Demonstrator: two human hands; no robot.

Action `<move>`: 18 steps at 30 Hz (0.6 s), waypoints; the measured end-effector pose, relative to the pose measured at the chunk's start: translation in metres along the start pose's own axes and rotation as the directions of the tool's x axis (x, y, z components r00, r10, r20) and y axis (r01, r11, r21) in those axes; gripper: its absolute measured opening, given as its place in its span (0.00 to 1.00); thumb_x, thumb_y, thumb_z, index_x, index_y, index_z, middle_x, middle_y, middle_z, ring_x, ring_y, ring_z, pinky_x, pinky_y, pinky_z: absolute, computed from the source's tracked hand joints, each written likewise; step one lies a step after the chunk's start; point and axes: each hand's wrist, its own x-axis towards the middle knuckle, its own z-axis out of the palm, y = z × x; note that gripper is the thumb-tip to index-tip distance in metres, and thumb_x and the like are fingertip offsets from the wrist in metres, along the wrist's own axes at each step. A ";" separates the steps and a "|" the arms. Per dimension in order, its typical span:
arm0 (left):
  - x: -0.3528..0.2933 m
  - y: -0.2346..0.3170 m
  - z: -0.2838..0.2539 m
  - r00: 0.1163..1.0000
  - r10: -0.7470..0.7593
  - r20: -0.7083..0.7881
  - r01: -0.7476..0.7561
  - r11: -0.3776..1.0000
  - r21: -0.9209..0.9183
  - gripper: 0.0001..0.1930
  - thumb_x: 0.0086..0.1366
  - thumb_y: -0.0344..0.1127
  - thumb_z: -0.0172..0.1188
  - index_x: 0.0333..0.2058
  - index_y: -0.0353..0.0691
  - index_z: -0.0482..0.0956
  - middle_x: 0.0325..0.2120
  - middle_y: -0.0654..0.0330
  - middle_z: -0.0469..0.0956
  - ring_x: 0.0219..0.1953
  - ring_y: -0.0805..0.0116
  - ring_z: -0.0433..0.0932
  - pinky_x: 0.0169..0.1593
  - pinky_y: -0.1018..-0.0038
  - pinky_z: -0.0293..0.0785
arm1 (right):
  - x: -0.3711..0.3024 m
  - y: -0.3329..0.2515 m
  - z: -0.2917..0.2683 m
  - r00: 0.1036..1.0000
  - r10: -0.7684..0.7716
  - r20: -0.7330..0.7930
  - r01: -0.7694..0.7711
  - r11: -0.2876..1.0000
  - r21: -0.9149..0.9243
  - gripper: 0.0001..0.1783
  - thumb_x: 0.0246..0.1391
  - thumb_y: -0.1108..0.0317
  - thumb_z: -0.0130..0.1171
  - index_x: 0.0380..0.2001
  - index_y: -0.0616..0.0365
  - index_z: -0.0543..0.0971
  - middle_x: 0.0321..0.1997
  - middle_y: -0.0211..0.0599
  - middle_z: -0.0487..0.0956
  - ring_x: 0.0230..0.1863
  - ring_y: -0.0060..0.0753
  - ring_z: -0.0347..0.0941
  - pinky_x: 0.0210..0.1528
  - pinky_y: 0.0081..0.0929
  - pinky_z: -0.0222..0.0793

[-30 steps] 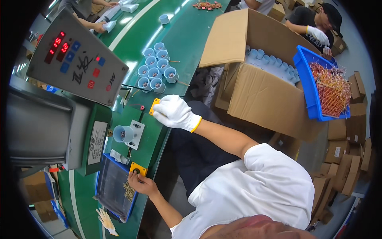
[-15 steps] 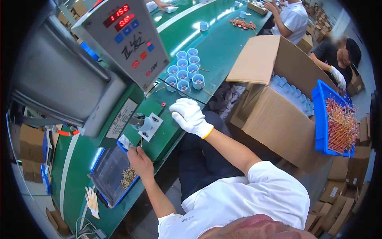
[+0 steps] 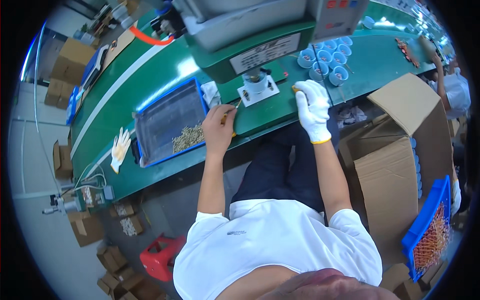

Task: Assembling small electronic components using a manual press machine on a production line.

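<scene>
The pale blue cup (image 3: pixel 257 88) is standing at the white plate (image 3: pixel 268 95), under the press (image 3: pixel 255 55). Beside it, my bare left hand (image 3: pixel 219 128) is curling near a wire (image 3: pixel 238 104); whether its fingers are pinching, I cannot tell. My gloved right hand (image 3: pixel 313 106) is partly covering a yellow box (image 3: pixel 295 89), its grip hidden. Other cups (image 3: pixel 338 76) are standing beyond, on the counter (image 3: pixel 365 82).
</scene>
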 end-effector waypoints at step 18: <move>0.108 0.039 -0.012 0.944 -0.096 0.315 0.118 0.992 -0.051 0.13 0.64 0.36 0.74 0.41 0.32 0.87 0.24 0.63 0.77 0.27 0.72 0.71 0.34 0.75 0.68 | -0.005 0.004 0.004 1.000 -0.009 -0.027 0.009 1.000 -0.004 0.09 0.62 0.66 0.64 0.43 0.55 0.86 0.43 0.41 0.85 0.51 0.50 0.79 0.58 0.45 0.73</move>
